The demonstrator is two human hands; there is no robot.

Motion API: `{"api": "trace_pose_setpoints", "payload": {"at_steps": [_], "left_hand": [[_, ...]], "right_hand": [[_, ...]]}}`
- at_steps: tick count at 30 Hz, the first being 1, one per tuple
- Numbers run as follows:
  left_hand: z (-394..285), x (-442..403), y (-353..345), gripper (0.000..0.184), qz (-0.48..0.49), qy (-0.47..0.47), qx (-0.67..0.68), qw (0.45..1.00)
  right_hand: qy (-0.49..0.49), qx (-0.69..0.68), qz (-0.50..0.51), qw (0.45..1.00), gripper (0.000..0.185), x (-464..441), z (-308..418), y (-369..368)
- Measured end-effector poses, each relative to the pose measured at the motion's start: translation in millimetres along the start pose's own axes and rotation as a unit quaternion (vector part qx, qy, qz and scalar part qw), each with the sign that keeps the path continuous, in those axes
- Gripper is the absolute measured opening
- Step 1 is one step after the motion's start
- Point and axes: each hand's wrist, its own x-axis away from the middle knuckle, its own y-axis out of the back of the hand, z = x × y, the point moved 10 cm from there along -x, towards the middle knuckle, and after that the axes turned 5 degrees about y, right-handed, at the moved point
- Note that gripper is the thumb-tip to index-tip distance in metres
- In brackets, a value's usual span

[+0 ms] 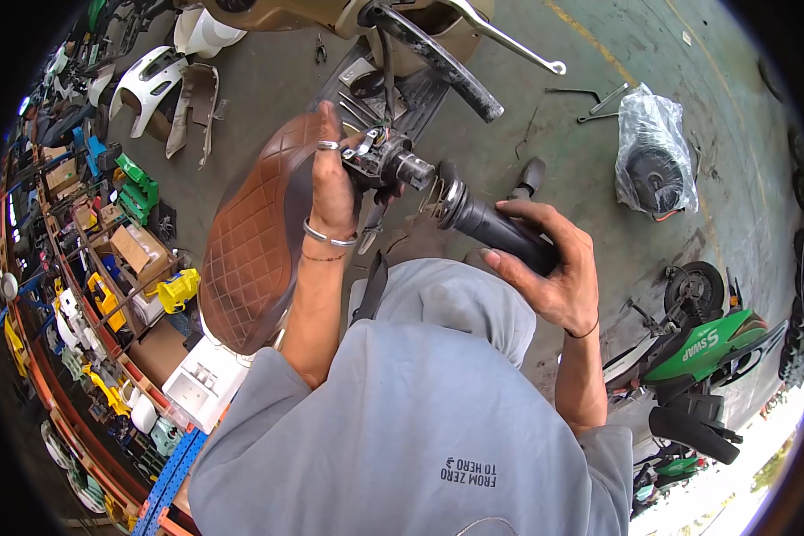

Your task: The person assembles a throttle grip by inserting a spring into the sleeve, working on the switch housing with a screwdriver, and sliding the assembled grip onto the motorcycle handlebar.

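My left hand, with a ring and bracelets on it, is closed around a black handlebar switch housing. Wires and a metal stub show at the housing, and its fingers behind are mostly hidden. My right hand has its thumb and fingers around a black handlebar grip. A coil spring sits on the grip's near-housing end, facing the metal stub with a small gap between them. Beneath my left forearm lies a brown quilted scooter seat.
Above stands a scooter's handlebar with a brake lever. Shelves of parts line the left. On the right are a plastic-wrapped part and a green scooter. White body panels rest on the floor.
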Motion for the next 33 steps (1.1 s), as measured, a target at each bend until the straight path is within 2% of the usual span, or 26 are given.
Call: {"api": "trace_pose_setpoints", "payload": {"at_steps": [5,8,11,14,15,18,21,24,27,30,33], "left_hand": [[-12,6,-1,0.098,-0.001,-0.021,-0.017,1.0],[-15,6,4,0.098,-0.041,-0.032,-0.016,0.999],[-18,8,-2,0.096,-0.001,-0.017,-0.025,1.0],[-21,6,-10,0.095,0.083,0.025,0.039,0.995],[-24,8,-11,0.094,0.065,0.03,0.069,0.995],[-24,7,-12,0.095,0.104,0.055,0.078,0.99],[-22,9,-12,0.097,0.099,0.078,0.108,0.986],[-19,8,-17,0.099,0.191,0.096,0.131,0.968],[-24,10,-21,0.1,0.212,0.091,0.098,0.968],[-25,11,-11,0.099,0.055,0.082,0.088,0.991],[-31,10,-10,0.094,0.072,0.015,0.01,0.997]], "right_hand": [[-0.032,-0.003,-0.023,0.999,0.049,4,-1,-2],[-0.04,-0.001,-0.031,0.999,0.048,4,2,-3],[-0.041,0.008,-0.045,0.998,0.046,4,6,-2],[-0.053,0.007,-0.049,0.997,0.045,4,13,-1],[-0.053,0.004,-0.048,0.997,0.045,3,18,0],[-0.032,0.008,-0.054,0.998,0.043,-1,32,1],[-0.003,0.02,-0.06,0.998,0.042,-6,48,0],[0.007,0.021,-0.06,0.998,0.041,-7,58,-2],[0.017,0.016,-0.068,0.997,0.041,-7,61,-2],[0.013,0.017,-0.072,0.997,0.041,-4,61,0],[-0.003,0.025,-0.078,0.997,0.041,2,56,5]]}}
